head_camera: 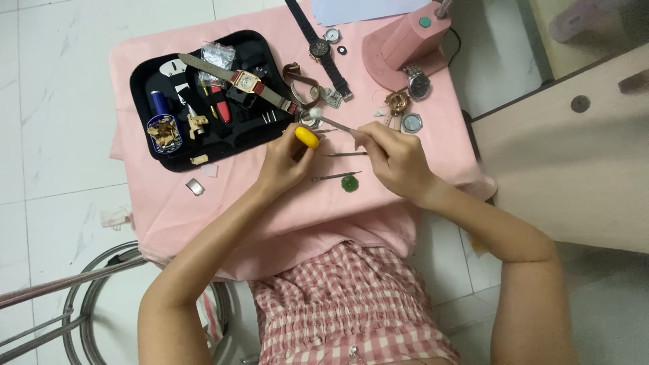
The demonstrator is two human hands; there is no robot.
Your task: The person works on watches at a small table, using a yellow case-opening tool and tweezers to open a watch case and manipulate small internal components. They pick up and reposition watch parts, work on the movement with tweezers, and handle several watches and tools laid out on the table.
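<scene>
Pink cloth covers the small table, and over its near part the left hand is curled shut around a yellow-handled tool, while the right hand pinches tweezers whose tips meet a small round watch part. Judging by this, fine work on that part is underway, calling for steady fingers. Farther off, a black tray holds a gold square watch, a blue cylinder and small fittings.
</scene>
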